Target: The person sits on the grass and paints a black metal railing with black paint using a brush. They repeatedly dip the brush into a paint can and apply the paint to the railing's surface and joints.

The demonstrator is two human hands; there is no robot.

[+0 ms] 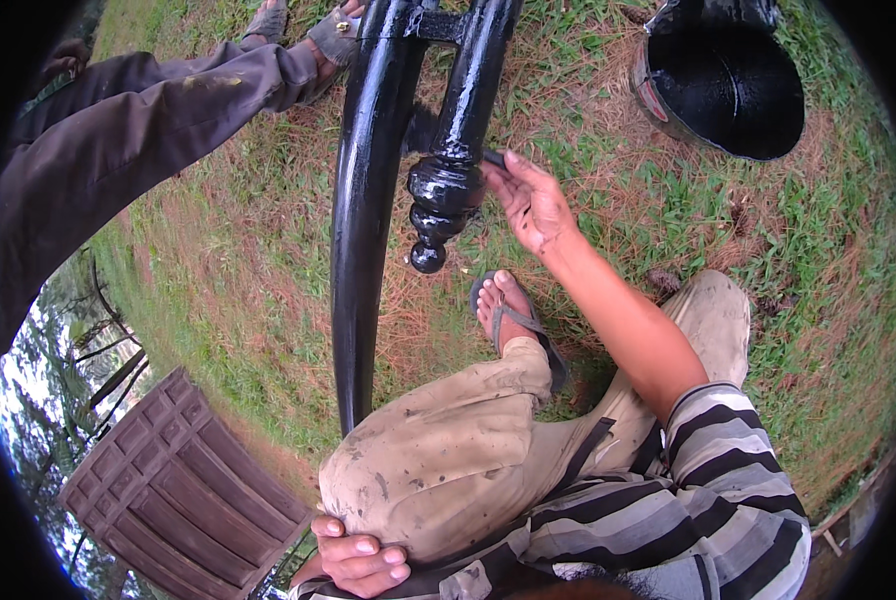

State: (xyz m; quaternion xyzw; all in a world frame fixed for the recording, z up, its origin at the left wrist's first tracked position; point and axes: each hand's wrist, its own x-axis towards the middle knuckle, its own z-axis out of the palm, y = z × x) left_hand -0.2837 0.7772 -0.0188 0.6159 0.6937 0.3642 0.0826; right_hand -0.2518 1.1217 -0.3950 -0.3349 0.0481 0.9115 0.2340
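In my right hand is a paintbrush, its dark handle pinched in closed fingers. Dark bristles show in the gap between two glossy black posts, while the middle of the brush is hidden. The straighter post ends in turned, ball-shaped knobs close to my fingers. Beside it runs a long, tapering curved post, joined to it by a short crosspiece. My left hand rests on my bent knee, fingers extended over the trouser cloth and holding nothing.
An open container, coated inside with black paint, is at the far right. At the left, another person's dark-trousered legs stretch toward the posts. A brown wooden slatted panel stands near left. Grass and dry needles cover the ground.
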